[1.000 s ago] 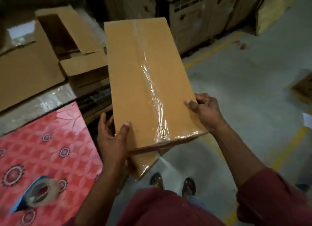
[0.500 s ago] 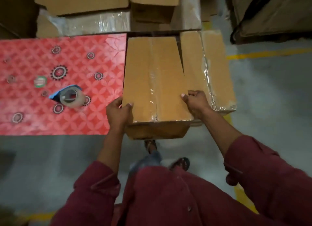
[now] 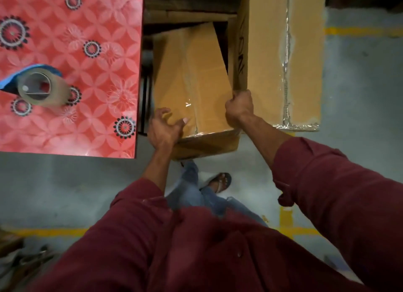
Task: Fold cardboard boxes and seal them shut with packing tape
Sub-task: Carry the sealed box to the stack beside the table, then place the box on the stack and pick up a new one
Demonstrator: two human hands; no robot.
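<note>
Now stowing taped box [image 3: 192, 77] beside 2nd box [image 3: 268, 58]: R hand [image 3: 239, 106] clenched on edge to steer, L hand [image 3: 166, 127] loose, fingers spread, steadying corner. Tape [image 3: 40, 91] on bench [image 3: 104, 121].

Left hand [image 3: 165, 128] fingers spread, loosely curled; right hand [image 3: 239, 105] fisted; both arms extended.

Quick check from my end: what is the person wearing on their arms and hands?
Both arms wear dark red long sleeves, pushed up to leave the forearms bare. The left hand and right hand are bare: no gloves, rings or watch visible.
</note>
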